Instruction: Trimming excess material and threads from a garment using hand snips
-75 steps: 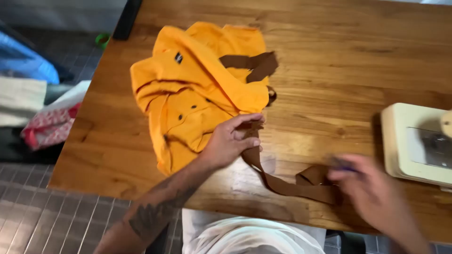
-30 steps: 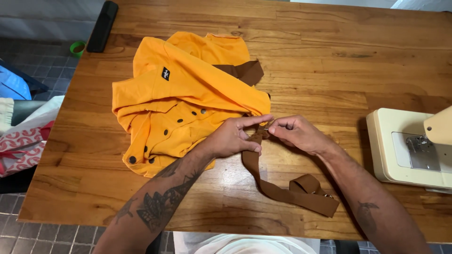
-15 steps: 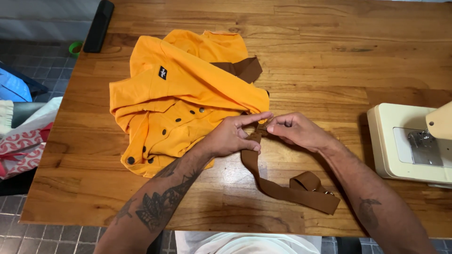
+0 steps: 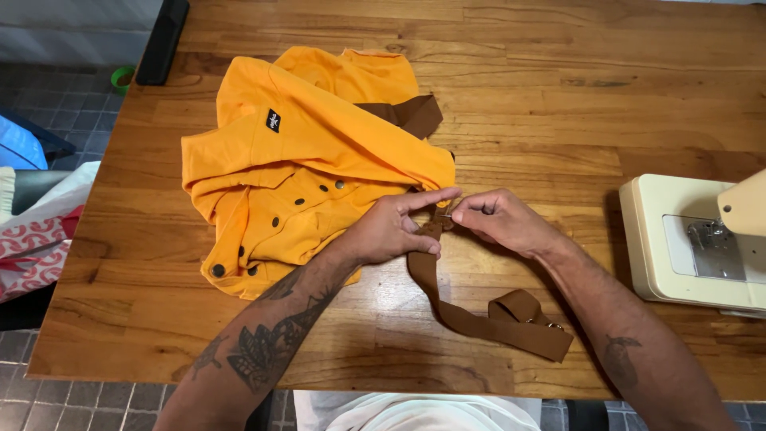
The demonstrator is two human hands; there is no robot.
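An orange buttoned garment (image 4: 303, 168) lies crumpled on the wooden table (image 4: 558, 96). A brown fabric belt (image 4: 487, 319) runs from under it toward the table's front edge, folded over at its loose end. My left hand (image 4: 395, 227) presses the belt down beside the garment's edge, index finger stretched out. My right hand (image 4: 495, 219) pinches a small metal pin-like piece at the top of the belt, fingertips almost meeting those of the left hand.
A cream sewing machine (image 4: 702, 239) stands at the table's right edge. A black bar-shaped object (image 4: 162, 40) lies at the far left corner. Bags and cloth (image 4: 40, 231) sit on the tiled floor to the left.
My right hand came in from the table's front right to the belt next to my left hand. Since half a second ago both hands have barely moved.
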